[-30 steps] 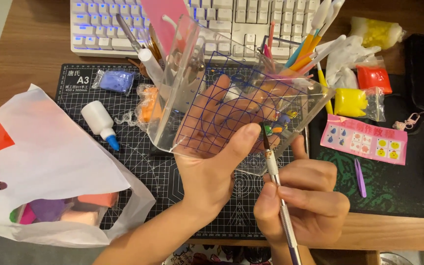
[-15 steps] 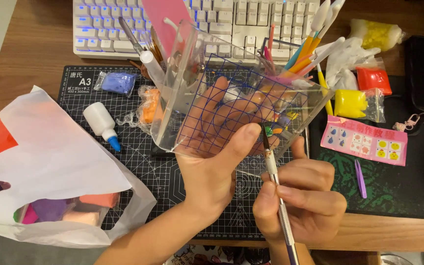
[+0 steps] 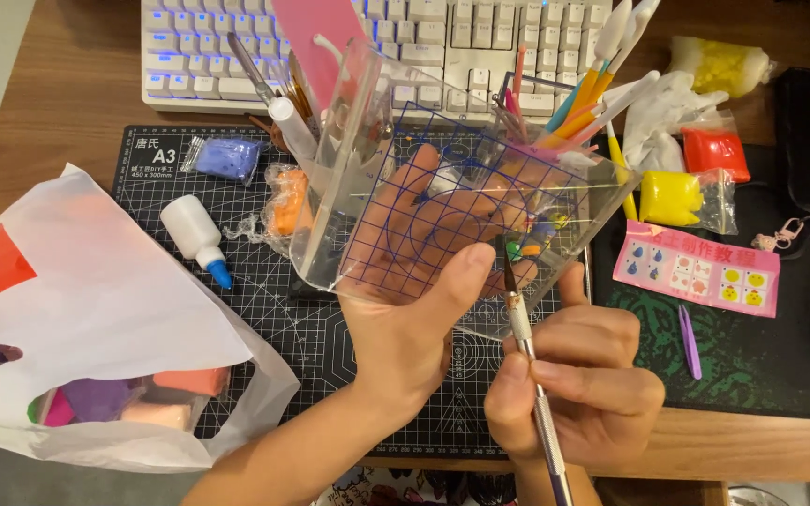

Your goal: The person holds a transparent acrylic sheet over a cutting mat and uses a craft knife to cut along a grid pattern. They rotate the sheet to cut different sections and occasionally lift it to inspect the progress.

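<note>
The wooden bench (image 3: 39,66) is carrying a black gridded cutting mat (image 3: 274,309), and a white keyboard (image 3: 396,47) is lying along its far edge. A white plastic bag (image 3: 96,309) holding coloured clay pieces is lying on the left side of the mat. The left hand (image 3: 414,309) is holding a clear acrylic sheet printed with a blue grid (image 3: 442,215) tilted above the mat, palm behind the sheet, thumb pressed over its near face, so the fingers are clamped on the sheet. The right hand (image 3: 574,394) is gripping a thin metal-handled tool (image 3: 527,347) in a closed pen grip, and the tip is touching the sheet's lower edge close to the left thumb. A slip of the tip is likely to strike that thumb, because the two are lying just beside each other. The sheet is resting on one hand only, so firm tool pressure is likely to pivot it against the clear tool holder (image 3: 349,159) behind. A white glue bottle with a blue tip (image 3: 194,234) is lying near the left forearm and is at risk of being swept off.
</note>
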